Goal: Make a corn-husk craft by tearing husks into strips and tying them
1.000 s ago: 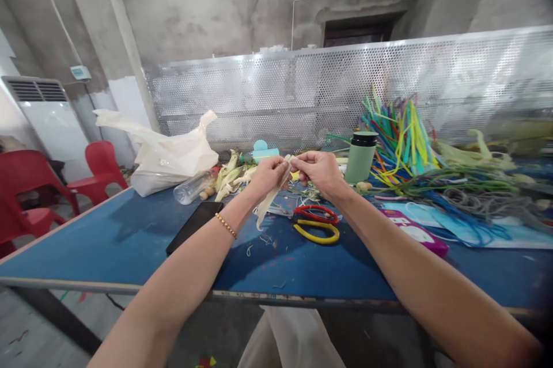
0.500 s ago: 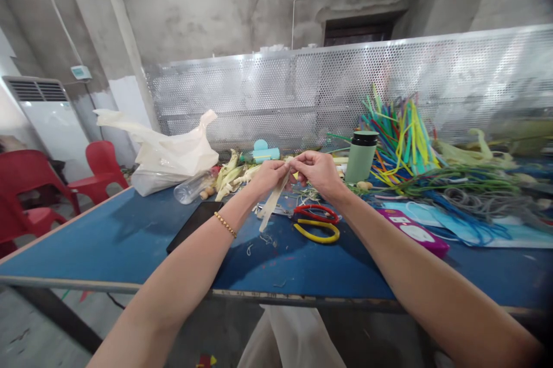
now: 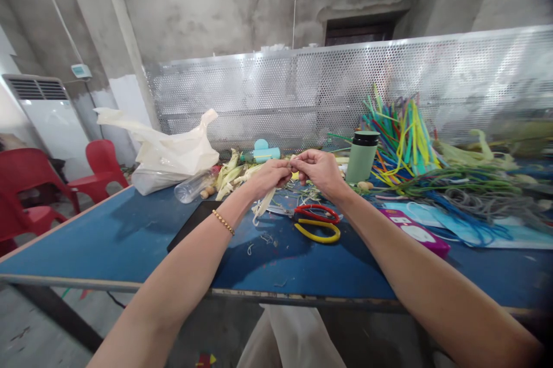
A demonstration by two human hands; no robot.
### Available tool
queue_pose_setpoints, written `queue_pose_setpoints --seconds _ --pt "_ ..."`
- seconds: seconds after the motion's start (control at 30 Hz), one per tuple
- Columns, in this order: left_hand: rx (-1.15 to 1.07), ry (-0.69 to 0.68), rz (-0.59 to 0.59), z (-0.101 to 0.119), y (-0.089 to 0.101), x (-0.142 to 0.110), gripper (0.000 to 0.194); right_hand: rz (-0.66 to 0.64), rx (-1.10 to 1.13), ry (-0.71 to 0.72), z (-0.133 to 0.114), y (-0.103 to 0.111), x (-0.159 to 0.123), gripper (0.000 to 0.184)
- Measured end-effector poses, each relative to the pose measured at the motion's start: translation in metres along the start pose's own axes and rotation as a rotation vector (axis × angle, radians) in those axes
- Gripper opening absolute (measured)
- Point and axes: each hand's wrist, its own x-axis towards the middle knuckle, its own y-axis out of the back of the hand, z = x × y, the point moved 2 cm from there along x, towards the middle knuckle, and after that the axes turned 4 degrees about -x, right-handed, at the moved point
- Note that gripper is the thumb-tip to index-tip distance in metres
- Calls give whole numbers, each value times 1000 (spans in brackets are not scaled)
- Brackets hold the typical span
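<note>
My left hand (image 3: 273,175) is closed, its fingers pinched round a pale strip of corn husk (image 3: 264,204) whose loose end hangs below the palm. Against its fingertips, my right hand (image 3: 319,171) pinches the upper end of the same strip; the exact spot between the fingers is too small to make out. Below the hands lie scissors (image 3: 318,208) with one red and one yellow handle, blades pointing left. Beyond my left hand is a heap of corn husks (image 3: 233,175), and husk scraps (image 3: 268,238) are scattered on the blue table (image 3: 190,281).
To the left are a white plastic bag (image 3: 173,152), a clear plastic bottle (image 3: 190,189) and a black tablet-like slab (image 3: 194,224). On the right stand a green cup (image 3: 362,158), a purple box (image 3: 417,234), blue masks (image 3: 492,232) and colourful strips (image 3: 404,137).
The strip's hanging end has swung left and shortened below my left hand, whose fingers have curled further round it. My right hand stays nearly in place.
</note>
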Motion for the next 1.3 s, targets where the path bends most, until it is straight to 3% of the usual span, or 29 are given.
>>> queue_pose_setpoints --seconds 0.13,0.37,0.6,0.77,1.1,1.3 --pt "2 9 -11 -2 1 0 20 21 -53 -9 -1 3 0 37" --pt "-117 66 -94 -1 3 -3 20 -65 -139 64 -9 8 -2 32" --pt "-336 257 -195 -2 13 -8 23 45 -124 81 -8 22 5 30" --pt "-321 326 -252 -7 19 -9 29 76 -100 70 -9 29 6 29" --pt "-108 283 -126 -5 17 -6 23 112 -13 16 -10 32 8 35" --pt "-111 345 -161 -4 18 -7 26 116 -35 21 -9 37 8 32"
